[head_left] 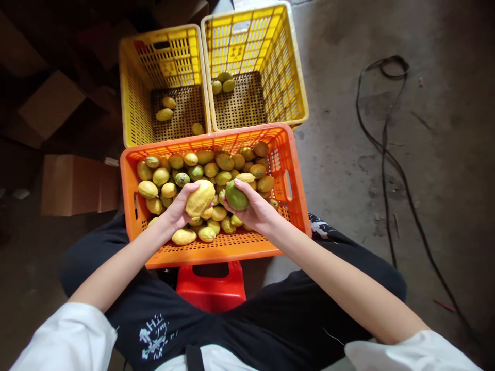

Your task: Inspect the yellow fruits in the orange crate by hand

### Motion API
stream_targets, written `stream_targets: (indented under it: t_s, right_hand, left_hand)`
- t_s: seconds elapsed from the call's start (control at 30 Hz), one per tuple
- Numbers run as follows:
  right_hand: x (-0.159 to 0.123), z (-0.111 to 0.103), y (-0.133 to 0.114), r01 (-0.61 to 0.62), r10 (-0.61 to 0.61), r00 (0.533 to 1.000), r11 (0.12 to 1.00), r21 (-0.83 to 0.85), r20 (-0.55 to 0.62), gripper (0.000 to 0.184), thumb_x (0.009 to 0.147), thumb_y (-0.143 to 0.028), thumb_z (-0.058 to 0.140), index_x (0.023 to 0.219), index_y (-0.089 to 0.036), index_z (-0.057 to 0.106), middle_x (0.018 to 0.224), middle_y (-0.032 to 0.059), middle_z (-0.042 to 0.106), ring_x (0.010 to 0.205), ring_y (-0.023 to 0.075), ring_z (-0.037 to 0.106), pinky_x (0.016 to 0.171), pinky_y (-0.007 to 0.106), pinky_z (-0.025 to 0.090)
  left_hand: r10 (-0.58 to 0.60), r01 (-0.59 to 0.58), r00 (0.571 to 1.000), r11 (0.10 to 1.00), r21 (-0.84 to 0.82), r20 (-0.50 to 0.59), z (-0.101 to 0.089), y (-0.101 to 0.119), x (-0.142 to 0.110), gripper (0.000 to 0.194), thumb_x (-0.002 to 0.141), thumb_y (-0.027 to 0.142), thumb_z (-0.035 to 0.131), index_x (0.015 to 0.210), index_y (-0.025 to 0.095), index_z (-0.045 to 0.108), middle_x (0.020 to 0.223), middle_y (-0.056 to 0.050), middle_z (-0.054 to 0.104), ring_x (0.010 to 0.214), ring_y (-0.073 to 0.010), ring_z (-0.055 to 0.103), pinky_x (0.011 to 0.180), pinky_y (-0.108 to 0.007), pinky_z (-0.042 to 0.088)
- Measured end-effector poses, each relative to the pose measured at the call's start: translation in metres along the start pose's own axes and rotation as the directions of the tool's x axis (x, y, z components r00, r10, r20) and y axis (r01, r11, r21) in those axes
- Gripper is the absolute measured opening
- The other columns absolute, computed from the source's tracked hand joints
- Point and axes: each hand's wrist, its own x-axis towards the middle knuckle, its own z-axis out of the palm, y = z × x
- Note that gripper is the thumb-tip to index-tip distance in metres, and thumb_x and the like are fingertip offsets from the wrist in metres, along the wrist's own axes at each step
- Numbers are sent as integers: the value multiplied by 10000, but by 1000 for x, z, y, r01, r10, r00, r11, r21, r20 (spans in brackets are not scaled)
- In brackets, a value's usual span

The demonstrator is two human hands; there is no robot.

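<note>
My left hand [182, 207] is closed around a large, bumpy yellow lemon [200, 198]. A smooth dark-green lemon [236, 197] sits in my right hand [255, 208], gripped by the thumb and fingers. Another small green fruit shows by the right fingertips; I cannot tell whether that hand holds it too. Both hands are above an orange crate [216, 253], a short gap apart. Many lemons [184, 237] fill the crate's bottom, mostly yellow, some greenish. Part of the pile is hidden beneath my hands.
Beyond the orange crate stand two yellow crates side by side. The left yellow crate [136, 111] contains three yellowish lemons; the right one [282, 67] has a small cluster of greenish lemons. A red plastic stool [211, 296], cardboard boxes [77, 185] and a black cable [406, 190] surround me.
</note>
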Motion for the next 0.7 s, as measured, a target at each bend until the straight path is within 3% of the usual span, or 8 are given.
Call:
stream_targets:
  t_s: [0.2,0.3,0.43,0.6,0.7]
  right_hand:
    - [2,-2,1,-40,39,999,998,-45,-25,82,955,-254,782,906,-240,717,830,18,787,735,180,752,668,252,663]
    - [3,-3,2,-101,97,994,991,-89,-43,126,1008,-285,660,939,-213,735,810,50,798,726,192,751,631,253,631]
    - [4,-2,1,-157,152,987,982,-106,-52,181,1011,-294,589,956,-197,732,803,68,798,719,210,757,626,277,617]
    - [3,-2,2,-115,113,993,986,-124,-20,54,972,-255,705,930,-223,717,782,9,779,719,190,761,669,282,638]
    - [5,-4,5,-48,55,998,986,-161,40,164,873,-219,861,888,-235,699,790,-25,773,726,163,759,699,255,633]
  left_hand:
    - [6,-6,1000,1000,5,7,8,4,0,451,1013,329,566,1386,132,726,997,-146,863,913,-299,864,803,-368,702]
    - [-7,7,999,1000,1,-40,11,4,-1,478,1042,333,511,1411,97,705,1001,-164,859,890,-305,861,805,-404,713]
    - [-1,2,1000,1000,14,-25,8,1,-1,380,1024,380,660,1297,127,734,1026,-158,849,951,-319,856,864,-427,714]
    - [32,-34,999,998,53,39,2,-3,-1,322,873,214,883,1145,195,712,970,-72,817,895,-261,845,827,-355,698]
    - [17,-17,1000,999,42,15,1,-5,1,343,854,201,887,1143,194,701,967,-75,816,854,-256,841,792,-344,689]
